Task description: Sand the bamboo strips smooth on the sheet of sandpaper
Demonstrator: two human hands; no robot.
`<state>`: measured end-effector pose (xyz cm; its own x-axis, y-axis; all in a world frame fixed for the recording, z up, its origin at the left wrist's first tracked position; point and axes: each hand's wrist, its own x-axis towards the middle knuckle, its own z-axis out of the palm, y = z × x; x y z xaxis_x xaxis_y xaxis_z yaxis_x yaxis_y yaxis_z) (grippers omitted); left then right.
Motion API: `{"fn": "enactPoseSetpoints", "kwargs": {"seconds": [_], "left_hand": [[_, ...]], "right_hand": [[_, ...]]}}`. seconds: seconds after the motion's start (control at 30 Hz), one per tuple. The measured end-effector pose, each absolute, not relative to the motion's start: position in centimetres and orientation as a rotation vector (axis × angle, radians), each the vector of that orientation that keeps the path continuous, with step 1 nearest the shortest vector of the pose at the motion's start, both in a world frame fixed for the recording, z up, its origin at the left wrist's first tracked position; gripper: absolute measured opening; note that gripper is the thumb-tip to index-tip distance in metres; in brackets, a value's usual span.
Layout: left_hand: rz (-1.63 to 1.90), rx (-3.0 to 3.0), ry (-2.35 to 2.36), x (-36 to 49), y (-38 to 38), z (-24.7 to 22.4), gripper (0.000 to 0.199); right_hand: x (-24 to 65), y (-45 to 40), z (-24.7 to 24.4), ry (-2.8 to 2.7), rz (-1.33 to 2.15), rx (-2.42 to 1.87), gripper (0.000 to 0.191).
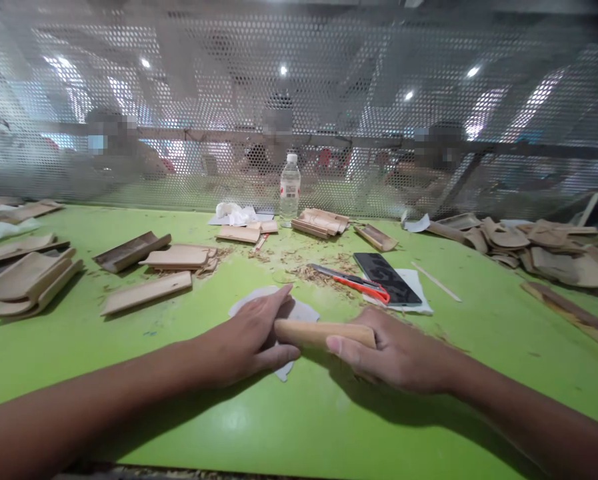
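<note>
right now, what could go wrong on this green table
The wood strip in the right hand points at the left hand, so a slip might jab it. The orange knife lies just beyond, its blade apparently out, so a careless reach might cut. Its handle is right by the phone, so sliding it might leave scratches.

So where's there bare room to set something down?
Mostly bare: the green table on the near side of the left hand and right hand, and between the right hand and the long wooden strip. Crowded: the left, with stacked wood pieces; the far right, with a wood pile; and beyond the hands, with cutter, phone and shavings.
</note>
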<state>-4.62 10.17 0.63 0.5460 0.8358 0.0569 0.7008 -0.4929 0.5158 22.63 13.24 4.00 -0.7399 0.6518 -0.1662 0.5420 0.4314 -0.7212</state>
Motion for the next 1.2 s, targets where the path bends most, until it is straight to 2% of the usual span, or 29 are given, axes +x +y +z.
{"fn": "enactPoseSetpoints", "kwargs": {"seconds": [0.07,0.2,0.33,0.5,0.63,0.8,0.93,1.1,1.2], "left_hand": [[0.432,2.351,1.234,-4.6,10.2,0.6,0.087],[0.415,2.354,1.264,-4.6,10.2,0.8,0.090],[0.416,2.343,1.232,-4.5,10.1,1.1,0.086],[0.407,2.331,1.259,-4.4,10.1,1.2,0.089],[0.456,2.360,1.203,-4.6,10.2,0.7,0.086],[0.439,2.358,1.246,-4.6,10.2,0.7,0.089],[0.415,2.345,1.234,-4.4,10.0,1.2,0.087],[0.395,2.347,1.264,-4.3,9.9,1.7,0.083],[0.402,2.355,1.257,-4.2,9.9,1.8,0.077]], "right_hand": [[22.6,13.3,4.1,-2.523,1.205,-1.085,0.042],[22.6,13.5,4.3,-2.534,0.866,-1.142,0.041],[22.6,13.4,4.4,-2.561,1.188,-1.068,0.046],[22.8,13.2,4.3,-2.615,0.835,-1.101,0.043],[22.9,13.2,4.3,-2.579,1.179,-1.072,0.046],[22.9,13.6,4.4,-2.543,0.851,-1.153,0.043],[22.9,13.4,4.2,-2.595,1.132,-1.072,0.048],[22.8,13.6,4.0,-2.648,0.767,-1.089,0.044],[22.9,13.6,4.1,-2.622,0.994,-1.074,0.047]]}}
